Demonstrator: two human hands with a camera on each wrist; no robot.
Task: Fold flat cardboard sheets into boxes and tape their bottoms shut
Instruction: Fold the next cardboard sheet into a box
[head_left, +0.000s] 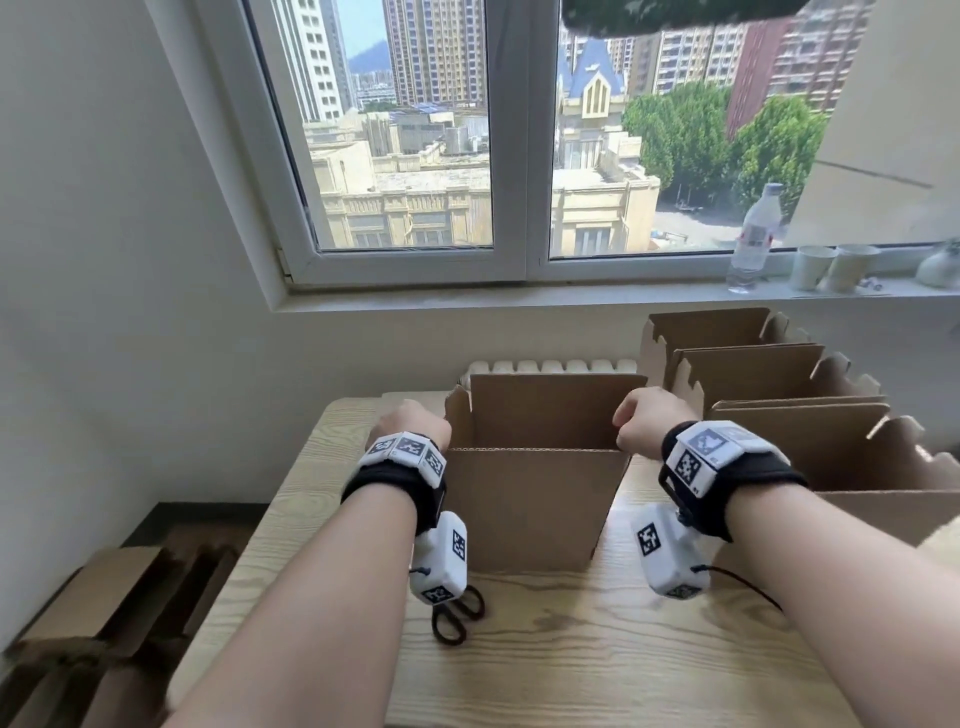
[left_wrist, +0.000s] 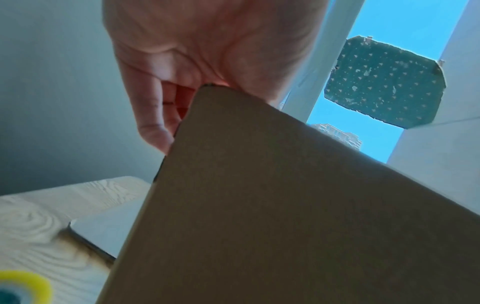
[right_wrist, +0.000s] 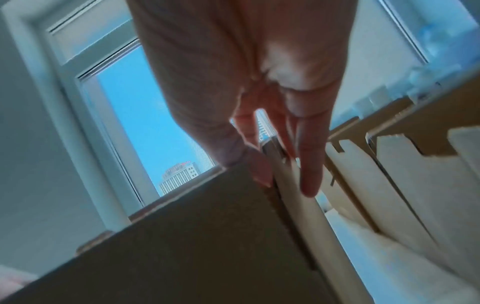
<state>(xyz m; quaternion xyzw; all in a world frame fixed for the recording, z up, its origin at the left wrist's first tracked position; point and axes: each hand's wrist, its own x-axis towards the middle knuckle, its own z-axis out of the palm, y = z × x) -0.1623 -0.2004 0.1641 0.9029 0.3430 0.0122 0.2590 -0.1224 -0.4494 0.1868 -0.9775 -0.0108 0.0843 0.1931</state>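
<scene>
- An open-topped brown cardboard box (head_left: 535, 499) stands upright in the middle of the pale wood-grain table (head_left: 597, 654), its top flaps raised.
- The left hand (head_left: 415, 423) is at the box's upper left corner; from the wrist view its fingers (left_wrist: 153, 123) reach down the outside of the left wall while the palm sits on the corner, so it holds that edge.
- The right hand (head_left: 641, 426) holds the upper right corner, thumb on the near face and fingers (right_wrist: 310, 164) running down the side wall, pinching the cardboard between them.
- Black-handled scissors (head_left: 457, 618) lie on the table just near of the box, under the left wrist.
- To the right and farther back, a row of more folded brown boxes (head_left: 769, 384) stands with notched flaps up.
- On the far windowsill sit a clear plastic water bottle (head_left: 753, 239) and two white paper cups (head_left: 831, 265).
- Flat brown cardboard sheets (head_left: 104, 597) are stacked on the floor to the left of the table.
</scene>
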